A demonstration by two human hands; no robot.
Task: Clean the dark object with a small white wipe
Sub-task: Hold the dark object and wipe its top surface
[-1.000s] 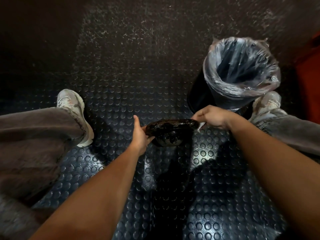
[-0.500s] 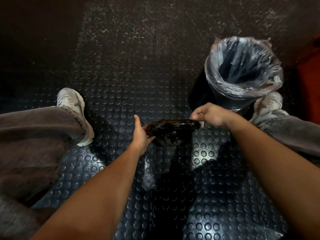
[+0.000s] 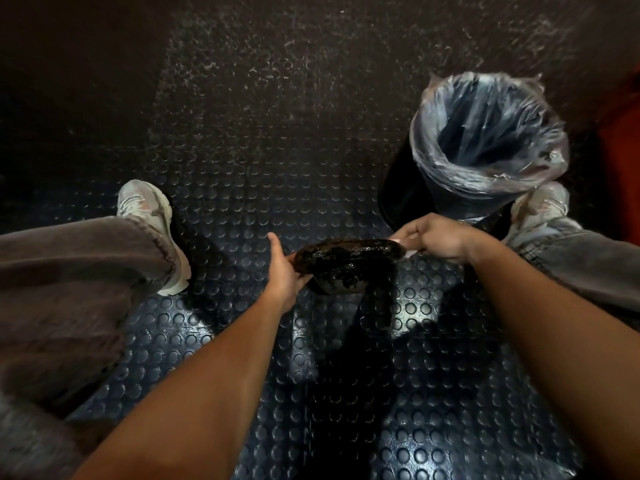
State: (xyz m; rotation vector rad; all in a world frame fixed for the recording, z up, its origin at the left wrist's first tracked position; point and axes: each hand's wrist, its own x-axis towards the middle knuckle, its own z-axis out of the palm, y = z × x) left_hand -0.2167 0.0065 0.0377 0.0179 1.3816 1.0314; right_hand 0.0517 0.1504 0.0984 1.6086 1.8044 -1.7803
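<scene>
A dark, glossy, rounded object (image 3: 346, 265) caked with black grime hangs above the studded floor between my knees. My left hand (image 3: 282, 268) grips its left end, thumb pointing up. At its right end my right hand (image 3: 434, 239) pinches a small white wipe (image 3: 408, 249), of which only a sliver shows under the fingers. The wipe touches the object's right rim.
A black bin lined with a clear plastic bag (image 3: 485, 147) stands just beyond my right hand. My two pale sneakers, left (image 3: 152, 216) and right (image 3: 540, 209), rest on the dark studded rubber floor (image 3: 242, 133). Something red (image 3: 623, 174) borders the far right.
My right hand with the wipe has shifted slightly up and to the right along the object's right rim. My left hand and the object stay put.
</scene>
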